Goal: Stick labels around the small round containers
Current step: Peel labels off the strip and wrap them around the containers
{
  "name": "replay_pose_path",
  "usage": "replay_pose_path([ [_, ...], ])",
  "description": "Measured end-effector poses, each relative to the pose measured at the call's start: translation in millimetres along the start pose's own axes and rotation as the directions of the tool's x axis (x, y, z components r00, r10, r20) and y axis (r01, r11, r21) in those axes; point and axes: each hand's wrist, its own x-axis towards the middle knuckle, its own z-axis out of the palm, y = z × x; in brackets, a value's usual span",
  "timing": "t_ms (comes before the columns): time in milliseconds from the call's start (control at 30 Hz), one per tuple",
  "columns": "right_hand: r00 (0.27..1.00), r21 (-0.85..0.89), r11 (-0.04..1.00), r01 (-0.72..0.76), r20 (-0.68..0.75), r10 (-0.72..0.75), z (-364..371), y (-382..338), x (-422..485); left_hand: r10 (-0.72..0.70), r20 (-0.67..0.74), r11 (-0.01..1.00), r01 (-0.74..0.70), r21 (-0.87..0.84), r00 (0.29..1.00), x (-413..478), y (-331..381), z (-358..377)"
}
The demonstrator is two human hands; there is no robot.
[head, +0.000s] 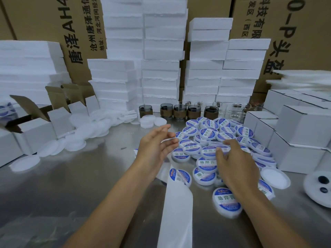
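Dozens of small round white plastic containers with blue printed lids [207, 133] lie heaped on the shiny steel counter [89, 176], just ahead of both hands. Reaching into the heap, the right hand [234, 165] curls its fingers over one container [209, 151], seemingly gripping it. Beside the heap hovers the left hand [155, 149], fingers nearly straight, with a thin pale label strip [170, 139] at its fingertips; whether they pinch it I cannot tell. The step looks like fetching a container; next, the strip's end must meet its side wall squarely.
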Motion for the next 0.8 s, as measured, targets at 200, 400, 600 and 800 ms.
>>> replay_pose_path([
  [200,0.981,-0.204,0.961,0.187,-0.010,-0.193,0.7,-13.5,2.7,0.093,-0.042,0.975,-0.082,0.206,0.995,43.7,28.9,1.5],
  [400,0.921,-0.319,0.884,0.341,-0.075,-0.383,2.9,-21.9,2.0,0.316,-0.085,0.401,-0.052,0.914,0.945,133.0,18.6,-35.3],
  [600,0.890,-0.295,0.871,0.392,-0.117,-0.440,11.2,-16.0,2.9,0.213,0.084,-0.193,-0.042,0.980,0.974,185.6,-7.9,-53.1],
  [800,0.864,-0.268,0.870,0.414,-0.185,-0.468,18.5,-9.7,6.3,0.250,0.040,-0.362,0.055,0.931,0.967,204.5,-20.0,-54.1],
])
